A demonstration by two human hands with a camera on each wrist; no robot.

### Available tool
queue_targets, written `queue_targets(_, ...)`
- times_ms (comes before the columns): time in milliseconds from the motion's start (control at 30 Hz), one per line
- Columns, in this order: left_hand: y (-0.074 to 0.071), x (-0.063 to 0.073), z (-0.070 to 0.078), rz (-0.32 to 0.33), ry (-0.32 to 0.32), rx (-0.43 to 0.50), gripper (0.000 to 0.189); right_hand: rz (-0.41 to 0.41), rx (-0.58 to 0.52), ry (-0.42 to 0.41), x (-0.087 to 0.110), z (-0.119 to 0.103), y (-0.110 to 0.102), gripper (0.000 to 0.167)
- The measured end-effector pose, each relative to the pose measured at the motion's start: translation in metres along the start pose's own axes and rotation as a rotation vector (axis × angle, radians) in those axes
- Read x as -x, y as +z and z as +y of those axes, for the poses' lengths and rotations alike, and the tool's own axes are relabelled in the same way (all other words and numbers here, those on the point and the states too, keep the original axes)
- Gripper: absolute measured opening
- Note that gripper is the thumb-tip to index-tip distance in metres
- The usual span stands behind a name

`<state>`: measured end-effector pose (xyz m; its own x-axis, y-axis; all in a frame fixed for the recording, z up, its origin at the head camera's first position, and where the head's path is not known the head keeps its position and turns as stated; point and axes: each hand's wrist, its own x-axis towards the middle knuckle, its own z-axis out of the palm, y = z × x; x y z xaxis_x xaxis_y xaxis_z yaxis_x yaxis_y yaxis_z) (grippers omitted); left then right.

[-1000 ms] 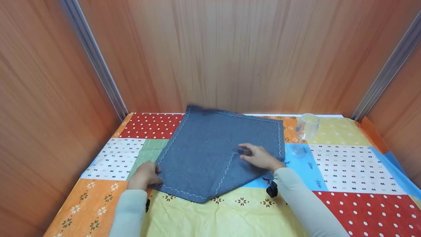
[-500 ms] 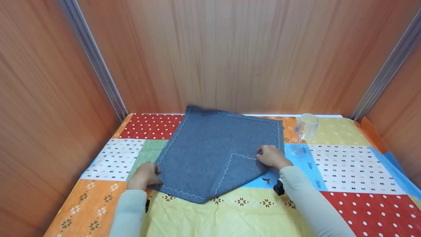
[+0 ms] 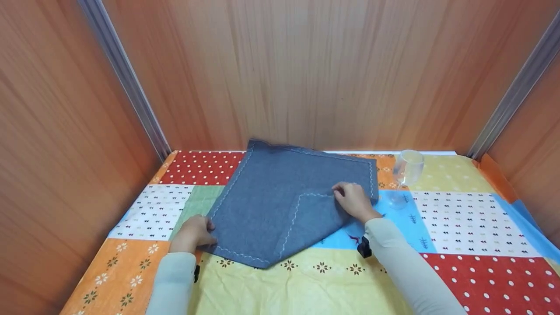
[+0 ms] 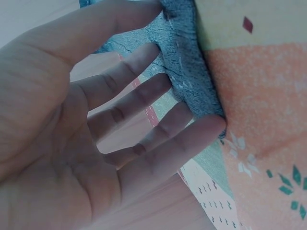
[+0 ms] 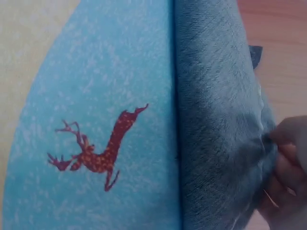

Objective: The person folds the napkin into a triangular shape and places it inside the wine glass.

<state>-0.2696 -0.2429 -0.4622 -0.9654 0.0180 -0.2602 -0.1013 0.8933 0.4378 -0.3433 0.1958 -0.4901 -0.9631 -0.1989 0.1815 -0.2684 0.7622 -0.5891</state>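
A grey-blue cloth with pale zigzag stitching along its hems lies spread out, its near right corner folded inward as a flap. My right hand pinches the flap's stitched edge between thumb and fingers; the right wrist view shows the fabric bunched at the fingertips. At the cloth's near left corner, my left hand has its fingertips on the hem. In the left wrist view the fingers are nearly straight, and their tips touch the cloth edge.
A clear stemmed glass stands to the right of the cloth, a short way beyond my right hand. Under everything is a patchwork-patterned tablecloth. Wood-grain panels close off the back and both sides.
My right hand first slid right along the flap's edge, then moved back left and away from me, drawing the flap further over the cloth. My left hand has stayed at the near left corner.
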Motion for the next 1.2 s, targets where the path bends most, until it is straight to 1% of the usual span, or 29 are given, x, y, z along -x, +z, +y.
queue_targets(100,0.001,0.001,0.000,0.004,0.006,0.006,0.030,-0.138,-0.011,0.034,0.003,0.004,0.003,0.041)
queue_targets(167,0.002,0.001,-0.001,0.007,0.006,0.003,0.030,-0.203,0.012,0.053,0.005,0.008,0.002,0.047)
queue_targets(233,0.002,0.001,-0.001,0.008,0.006,-0.001,0.029,-0.208,0.041,0.060,0.006,0.013,0.000,0.046)
queue_targets(333,0.001,0.001,-0.001,0.013,0.006,-0.007,0.029,-0.186,0.080,0.069,0.007,0.020,-0.008,0.043)
queue_targets(400,0.001,0.001,-0.002,0.015,0.010,-0.008,0.029,-0.178,0.099,0.091,0.009,0.025,-0.015,0.042)
queue_targets(533,-0.001,0.002,-0.002,0.018,0.012,-0.009,0.029,-0.198,0.114,0.142,0.012,0.035,-0.026,0.044)
queue_targets(600,-0.001,0.003,-0.002,0.017,0.014,-0.010,0.029,-0.209,0.113,0.149,0.014,0.041,-0.028,0.045)
queue_targets(767,-0.001,0.003,0.000,0.030,0.034,-0.064,0.033,-0.213,0.139,0.101,0.018,0.050,-0.028,0.045)
queue_targets(900,0.001,0.002,0.003,0.035,0.050,-0.112,0.047,-0.205,0.173,0.088,0.022,0.051,-0.029,0.046)
queue_targets(1000,0.003,0.003,0.006,0.028,0.048,-0.110,0.057,-0.234,0.202,0.071,0.025,0.049,-0.031,0.049)
queue_targets(1200,0.007,0.003,0.014,-0.003,0.035,-0.087,0.067,-0.315,0.253,0.052,0.038,0.046,-0.037,0.057)
